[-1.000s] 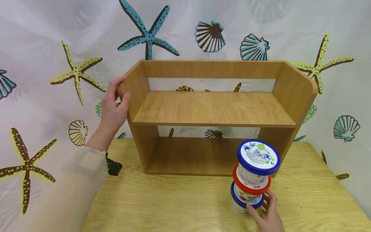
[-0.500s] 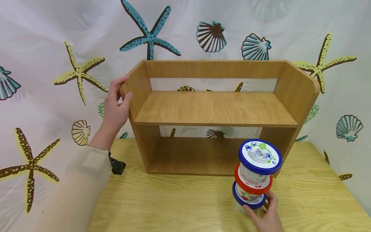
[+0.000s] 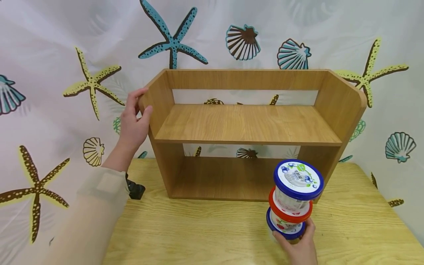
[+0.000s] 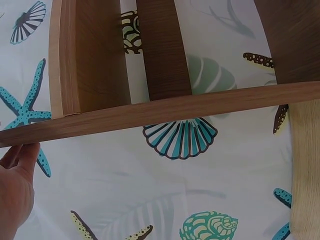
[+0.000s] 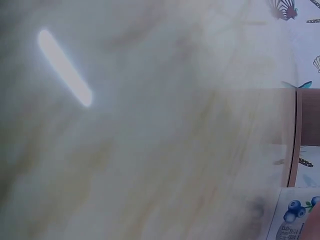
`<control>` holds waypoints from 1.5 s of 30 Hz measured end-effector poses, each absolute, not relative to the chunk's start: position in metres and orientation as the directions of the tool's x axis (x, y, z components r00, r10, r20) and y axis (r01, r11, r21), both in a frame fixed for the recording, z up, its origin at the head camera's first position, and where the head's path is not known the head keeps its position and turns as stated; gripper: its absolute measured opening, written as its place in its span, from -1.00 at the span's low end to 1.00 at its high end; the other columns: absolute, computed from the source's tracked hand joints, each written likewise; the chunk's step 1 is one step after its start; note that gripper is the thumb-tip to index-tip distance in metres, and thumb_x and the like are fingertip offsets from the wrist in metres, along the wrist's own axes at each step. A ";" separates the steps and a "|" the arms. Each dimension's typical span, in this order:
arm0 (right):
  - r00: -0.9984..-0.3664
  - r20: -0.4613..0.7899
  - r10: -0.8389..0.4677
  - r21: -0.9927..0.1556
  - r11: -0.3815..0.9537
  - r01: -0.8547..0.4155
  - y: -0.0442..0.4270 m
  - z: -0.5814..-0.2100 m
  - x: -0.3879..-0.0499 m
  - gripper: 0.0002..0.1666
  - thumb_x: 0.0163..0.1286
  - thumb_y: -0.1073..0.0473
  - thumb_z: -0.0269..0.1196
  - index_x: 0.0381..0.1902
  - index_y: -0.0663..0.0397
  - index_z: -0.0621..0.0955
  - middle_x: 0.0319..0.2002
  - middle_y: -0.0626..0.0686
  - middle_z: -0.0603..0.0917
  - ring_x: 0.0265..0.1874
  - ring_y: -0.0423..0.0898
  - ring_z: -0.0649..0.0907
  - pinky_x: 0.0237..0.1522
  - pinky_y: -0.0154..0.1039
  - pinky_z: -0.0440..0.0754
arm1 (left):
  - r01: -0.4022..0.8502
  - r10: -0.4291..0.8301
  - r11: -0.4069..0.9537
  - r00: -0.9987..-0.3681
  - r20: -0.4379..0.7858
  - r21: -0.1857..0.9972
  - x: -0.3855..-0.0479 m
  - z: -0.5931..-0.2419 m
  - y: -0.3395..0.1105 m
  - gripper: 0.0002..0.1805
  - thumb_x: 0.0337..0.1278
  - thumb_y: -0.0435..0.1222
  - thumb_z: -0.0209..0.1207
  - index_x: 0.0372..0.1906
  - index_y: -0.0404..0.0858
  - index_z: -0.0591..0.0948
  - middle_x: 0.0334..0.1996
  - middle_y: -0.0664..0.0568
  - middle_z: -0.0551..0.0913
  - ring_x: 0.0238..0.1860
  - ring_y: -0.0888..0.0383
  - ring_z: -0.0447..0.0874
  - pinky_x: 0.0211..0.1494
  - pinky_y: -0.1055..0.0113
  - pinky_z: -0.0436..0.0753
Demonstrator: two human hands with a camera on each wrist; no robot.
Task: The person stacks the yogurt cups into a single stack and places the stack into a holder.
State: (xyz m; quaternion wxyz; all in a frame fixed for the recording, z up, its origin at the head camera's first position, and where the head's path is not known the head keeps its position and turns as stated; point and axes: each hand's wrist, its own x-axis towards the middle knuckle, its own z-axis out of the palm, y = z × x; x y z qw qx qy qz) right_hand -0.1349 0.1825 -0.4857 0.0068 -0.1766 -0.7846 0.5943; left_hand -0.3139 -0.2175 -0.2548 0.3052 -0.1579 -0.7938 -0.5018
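A two-tier wooden shelf (image 3: 248,123) stands at the back of the table. My left hand (image 3: 134,123) grips the upper front edge of its left side panel, thumb toward the inside. In the left wrist view, that hand (image 4: 17,195) shows at the panel's edge. Three lidded tubs are stacked in front of the shelf's right end. On top is a blue-lidded tub with blueberries on its lid (image 3: 298,178), below it a red-lidded tub (image 3: 291,218), and lowest another blue-lidded tub (image 3: 289,235). My right hand (image 3: 299,246) holds the lowest tub, thumb in front, other fingers mostly hidden.
Light wood-grain table (image 3: 198,228) extends in front of the shelf and to both sides. A curtain (image 3: 212,33) printed with starfish and shells hangs right behind. Something small and black (image 3: 135,190) shows beside my left wrist.
My right thumb has shifted left across the front of the lowest tub. My left hand keeps its grip on the shelf. The stack and shelf stay put; the head view drifts slightly.
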 end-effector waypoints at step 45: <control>-0.977 0.018 0.214 -0.941 0.334 0.056 0.172 -0.451 -0.145 0.20 0.06 0.02 0.53 0.38 0.12 -0.03 0.27 0.26 0.29 0.17 0.22 0.40 0.23 0.14 0.32 | 0.545 -0.079 0.444 -0.767 0.637 0.711 -0.313 -0.254 -0.215 -0.50 0.39 -0.37 -0.07 0.37 -0.05 0.29 0.30 -0.05 0.38 0.21 -0.01 0.39 0.17 -0.14 0.47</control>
